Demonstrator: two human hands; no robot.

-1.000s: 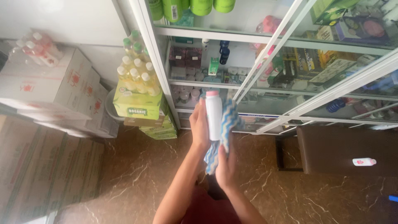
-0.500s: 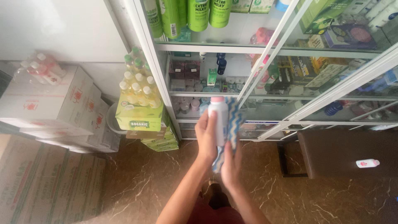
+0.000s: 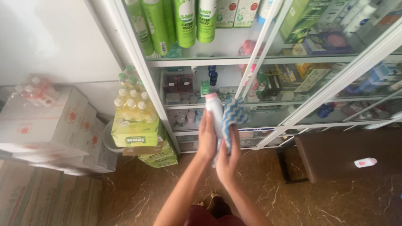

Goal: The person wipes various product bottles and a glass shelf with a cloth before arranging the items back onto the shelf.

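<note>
White bottle [image 3: 215, 114], slim, pink-capped, standing upright at picture centre, in front of the glass cabinet [image 3: 268, 62]. The left hand [image 3: 207, 140] is gripping it from the 9 o'clock side, fingers pressed together and wrapping the lower body. The right hand [image 3: 228, 157] is rising from 5 o'clock, fingers closing on a blue-and-white zigzag cloth [image 3: 233, 119] that is lying against the bottle's 3 o'clock side. Floor [image 3: 326, 201]: brown marbled tile with pale veins, running beneath everything. Wall at 10 o'clock: plain white. Cabinet: white-framed, glass doors and shelves; the top shelf is carrying tall green bottles [image 3: 176, 23] at 12 o'clock and green cartons further right; lower shelves are holding small jars, boxes and a dark blue bottle, details too small to tell. At 9 o'clock, shrink-wrapped packs of yellow liquid bottles [image 3: 132, 100] are sitting on green cartons [image 3: 136, 134]. White cardboard boxes [image 3: 46, 121] are stacking at 8 o'clock. A dark brown stool [image 3: 335, 155] at 3 o'clock is bearing a second small white bottle [image 3: 365, 162], lying on its side.
</note>
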